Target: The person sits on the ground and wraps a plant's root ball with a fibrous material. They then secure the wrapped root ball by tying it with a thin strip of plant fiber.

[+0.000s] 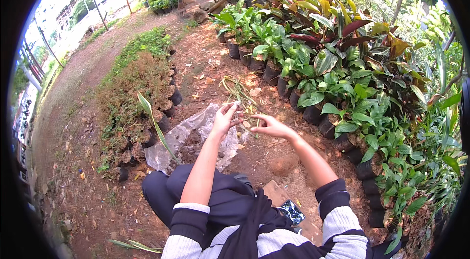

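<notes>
My left hand [226,117] is raised over the edge of a clear plastic sheet [209,115], its thumb and fingers pinching something small and whitish, too small to name. My right hand [270,125] is held just to the right, fingers apart and bent towards the left one, with nothing plain in it. Dark soil or root matter [192,141] lies on the sheet. Beyond the hands, long cut leaves with yellow-green edges [237,90] lie on the ground. One upright variegated snake plant leaf [156,125] stands at the sheet's left side, its base near my knee.
Potted peace lilies [312,97] in black grow bags curve along the right, with red-leaved plants [352,33] behind. Low brownish potted plants [128,82] stand left. A phone [292,212] lies on a board [273,191] beside my lap. More striped leaves [136,246] lie bottom left.
</notes>
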Motion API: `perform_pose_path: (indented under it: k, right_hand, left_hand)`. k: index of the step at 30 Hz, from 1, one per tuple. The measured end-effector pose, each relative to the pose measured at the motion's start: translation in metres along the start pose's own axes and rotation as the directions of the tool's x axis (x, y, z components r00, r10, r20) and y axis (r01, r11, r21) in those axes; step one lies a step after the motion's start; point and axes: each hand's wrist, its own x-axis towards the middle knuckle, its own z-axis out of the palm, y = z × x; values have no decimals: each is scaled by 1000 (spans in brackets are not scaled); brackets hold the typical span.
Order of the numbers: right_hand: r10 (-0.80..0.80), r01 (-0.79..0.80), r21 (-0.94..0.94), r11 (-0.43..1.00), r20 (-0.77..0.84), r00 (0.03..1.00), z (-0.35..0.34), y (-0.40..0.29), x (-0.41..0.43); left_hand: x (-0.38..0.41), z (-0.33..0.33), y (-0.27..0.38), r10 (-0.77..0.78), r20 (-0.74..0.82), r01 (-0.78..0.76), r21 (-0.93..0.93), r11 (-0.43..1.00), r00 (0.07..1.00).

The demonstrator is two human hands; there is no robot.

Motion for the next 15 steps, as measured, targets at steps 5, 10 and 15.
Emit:
perform_pose_path:
  k: [5, 10, 15]
  right_hand:
    - [-144, 80, -500, 862, -90, 985, 65, 26, 22]
    - [43, -99, -232, 968, -236, 971, 6, 32, 12]
    - [64, -25, 105, 994, -388, 919, -40, 53, -12]
  left_hand:
    - [4, -26, 3, 92, -151, -104, -77, 992, 984]
    - [23, -61, -8, 214, -496, -192, 95, 977, 842]
    - [37, -61, -20, 164, -603, -202, 5, 979, 781]
